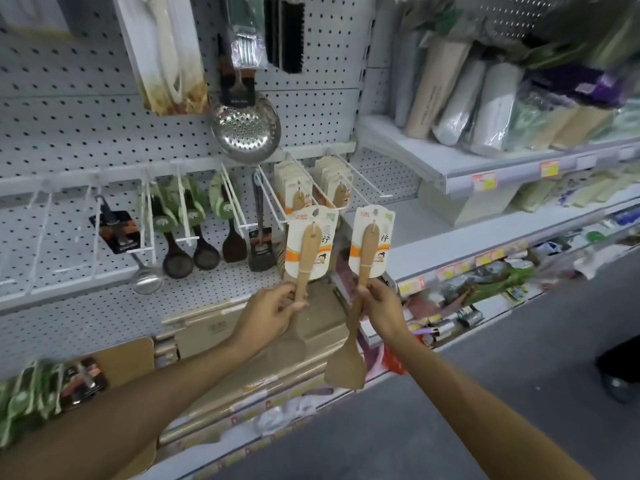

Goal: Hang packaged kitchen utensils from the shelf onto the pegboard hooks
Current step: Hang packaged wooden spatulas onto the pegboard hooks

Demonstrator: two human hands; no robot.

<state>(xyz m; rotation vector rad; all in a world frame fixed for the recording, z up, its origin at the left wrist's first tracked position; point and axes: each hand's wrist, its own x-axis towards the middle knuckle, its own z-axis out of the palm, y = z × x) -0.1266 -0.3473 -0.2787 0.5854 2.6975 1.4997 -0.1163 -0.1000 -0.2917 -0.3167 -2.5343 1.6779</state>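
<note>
- one carded wooden spatula point(309, 244) is gripped by the handle in the left hand point(268, 311), just below the pegboard hooks point(277, 199).
- a second spatula point(367, 247) is gripped likewise in the right hand point(379, 306), right of those hooks.

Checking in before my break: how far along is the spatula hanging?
Done: several carded spatulas already hang on two hooks. In hand: the left hand grips one wooden spatula, the right hand another. Left: hanging both.
</note>
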